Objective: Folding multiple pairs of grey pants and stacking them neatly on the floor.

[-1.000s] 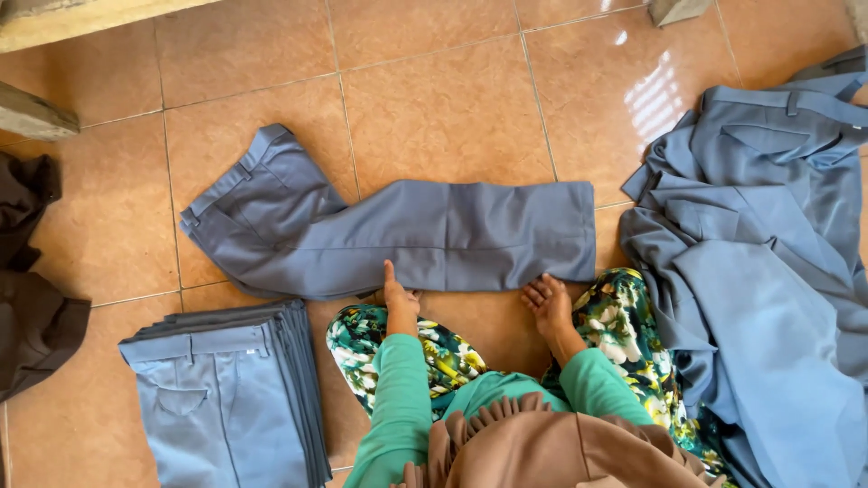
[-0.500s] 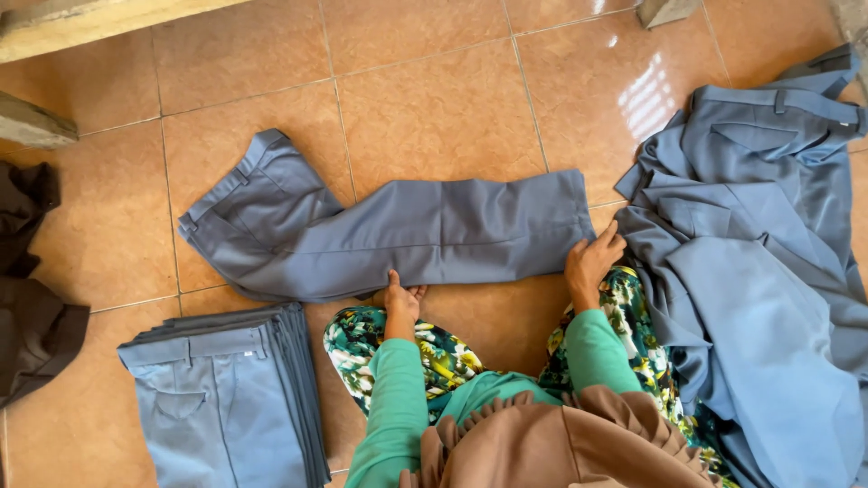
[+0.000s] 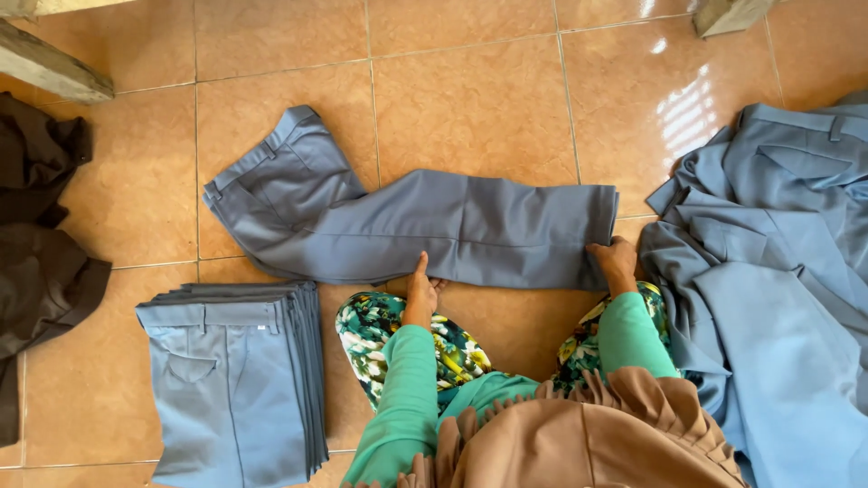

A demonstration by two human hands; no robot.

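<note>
Tiled floor (image 3: 470,99): left hand (image 3: 419,291) flat on grey trousers (image 3: 434,230); right hand (image 3: 615,262) seemingly pinching hem.

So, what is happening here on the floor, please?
A person sitting on the tiled floor has grey trousers laid out flat in front of them. The left hand presses the near edge at mid-leg, and the right hand grips the hem end. A neat stack of folded trousers lies at their left, a loose heap of grey garments at their right.
</note>
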